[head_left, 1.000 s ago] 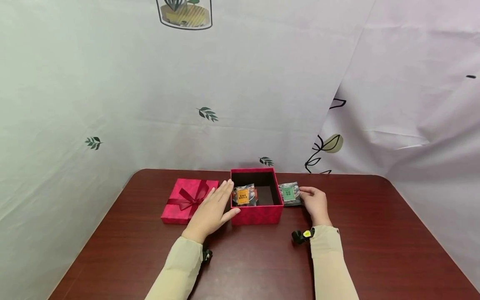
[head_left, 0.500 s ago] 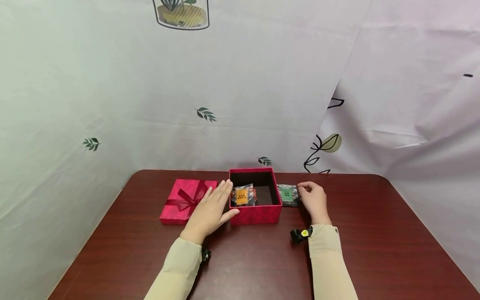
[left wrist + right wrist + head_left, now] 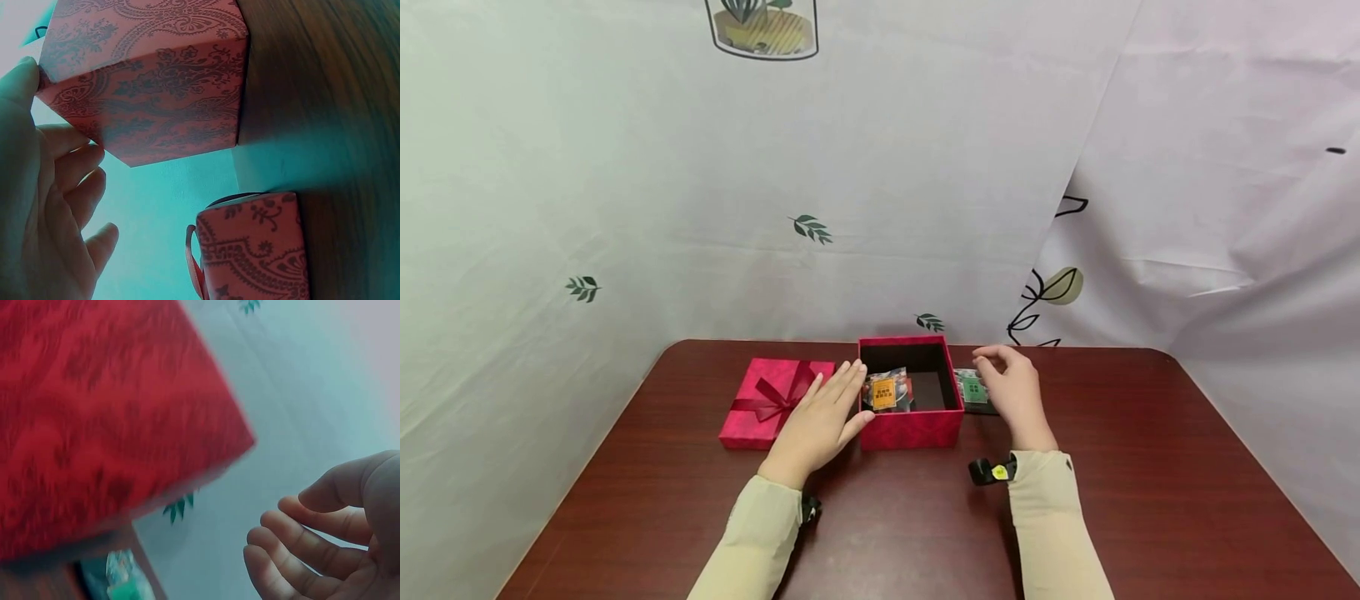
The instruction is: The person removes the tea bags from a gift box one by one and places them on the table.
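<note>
In the head view, my left hand lies along the left side of a red patterned box, fingers straight. Its thumb reaches the front left corner; the left wrist view shows the thumb at the box's edge. Inside the box is a foil packet with an orange label, with a bit of another reddish packet behind it. Right of the box lies a packet with a green label. My right hand hovers over that packet's right part, fingers loosely curved, nothing visible between thumb and fingers.
The box's red lid, tied with a dark red ribbon bow, lies left of the box, partly behind my left hand. A brown wooden table carries everything. A pale printed cloth hangs behind its far edge.
My right hand has left the right edge of the green-label packet, lifted and moved leftward over it. That packet now lies flatter beside the box. My left hand has stayed in place.
</note>
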The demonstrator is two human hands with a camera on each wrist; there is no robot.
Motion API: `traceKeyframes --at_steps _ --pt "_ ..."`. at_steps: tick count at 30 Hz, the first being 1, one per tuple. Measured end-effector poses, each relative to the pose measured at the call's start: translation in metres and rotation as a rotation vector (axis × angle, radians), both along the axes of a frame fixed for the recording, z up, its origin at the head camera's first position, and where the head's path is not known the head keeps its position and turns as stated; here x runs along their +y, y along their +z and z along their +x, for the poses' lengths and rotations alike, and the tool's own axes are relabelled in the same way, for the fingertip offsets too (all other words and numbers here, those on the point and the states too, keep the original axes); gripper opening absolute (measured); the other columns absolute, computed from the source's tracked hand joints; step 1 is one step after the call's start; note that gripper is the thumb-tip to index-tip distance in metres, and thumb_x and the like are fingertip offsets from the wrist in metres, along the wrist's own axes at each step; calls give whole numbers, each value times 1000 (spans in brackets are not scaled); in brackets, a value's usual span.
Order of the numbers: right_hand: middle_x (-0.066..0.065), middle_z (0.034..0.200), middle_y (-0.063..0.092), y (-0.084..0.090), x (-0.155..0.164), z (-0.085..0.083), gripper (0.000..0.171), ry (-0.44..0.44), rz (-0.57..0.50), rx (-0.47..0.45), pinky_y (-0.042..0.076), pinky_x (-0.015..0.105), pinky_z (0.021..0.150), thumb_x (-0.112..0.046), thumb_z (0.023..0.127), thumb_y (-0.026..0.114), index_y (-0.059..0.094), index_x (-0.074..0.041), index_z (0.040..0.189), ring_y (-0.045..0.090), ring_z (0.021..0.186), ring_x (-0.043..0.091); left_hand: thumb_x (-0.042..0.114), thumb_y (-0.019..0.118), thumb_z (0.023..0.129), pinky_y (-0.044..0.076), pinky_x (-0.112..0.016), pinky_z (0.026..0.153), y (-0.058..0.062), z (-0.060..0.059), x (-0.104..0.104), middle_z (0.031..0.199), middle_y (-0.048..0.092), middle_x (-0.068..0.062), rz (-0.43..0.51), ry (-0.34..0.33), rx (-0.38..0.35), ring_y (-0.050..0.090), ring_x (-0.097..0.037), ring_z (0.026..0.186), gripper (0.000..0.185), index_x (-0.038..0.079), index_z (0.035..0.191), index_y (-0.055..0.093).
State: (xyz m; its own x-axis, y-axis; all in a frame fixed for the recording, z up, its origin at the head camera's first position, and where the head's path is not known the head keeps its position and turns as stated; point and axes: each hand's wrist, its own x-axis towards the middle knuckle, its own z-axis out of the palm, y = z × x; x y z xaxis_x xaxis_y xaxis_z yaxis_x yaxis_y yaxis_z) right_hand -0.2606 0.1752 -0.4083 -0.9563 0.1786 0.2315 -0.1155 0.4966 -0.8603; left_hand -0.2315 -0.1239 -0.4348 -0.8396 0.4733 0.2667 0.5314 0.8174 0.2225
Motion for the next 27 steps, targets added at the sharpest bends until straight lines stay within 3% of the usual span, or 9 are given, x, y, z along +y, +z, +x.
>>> traceKeyframes --at_steps 5,12,21,27 --pt "16 101 74 10 -16 8 22 32 7 54 52 31 70 -11 99 58 74 -3 112 70 89 29 48 50 104 21 -52 123 0 0 0 165 30 -10 -1 -3 9 25 -24 153 71 8 159 33" --pt "20 97 73 13 -34 12 17 82 -88 113 59 24 70 -5 98 59 74 -1 107 72 82 29 47 51 104 20 -51 124 -1 -1 0 164 31 -10 10 -10 9 25 -24 153 71 7 159 33" --pt "14 96 74 5 -56 14 16 147 -123 103 62 34 76 -4 98 61 72 -1 109 75 82 27 48 51 104 18 -49 124 -2 -1 0 165 30 -9 13 -5 -7 24 -23 153 71 8 159 33" --pt "16 103 74 -2 -66 14 19 180 -69 69 61 38 79 -6 98 61 71 -1 113 73 88 26 48 51 104 20 -50 124 -3 -3 0 164 31 -10 22 -10 -4 24 -23 153 71 7 159 34"
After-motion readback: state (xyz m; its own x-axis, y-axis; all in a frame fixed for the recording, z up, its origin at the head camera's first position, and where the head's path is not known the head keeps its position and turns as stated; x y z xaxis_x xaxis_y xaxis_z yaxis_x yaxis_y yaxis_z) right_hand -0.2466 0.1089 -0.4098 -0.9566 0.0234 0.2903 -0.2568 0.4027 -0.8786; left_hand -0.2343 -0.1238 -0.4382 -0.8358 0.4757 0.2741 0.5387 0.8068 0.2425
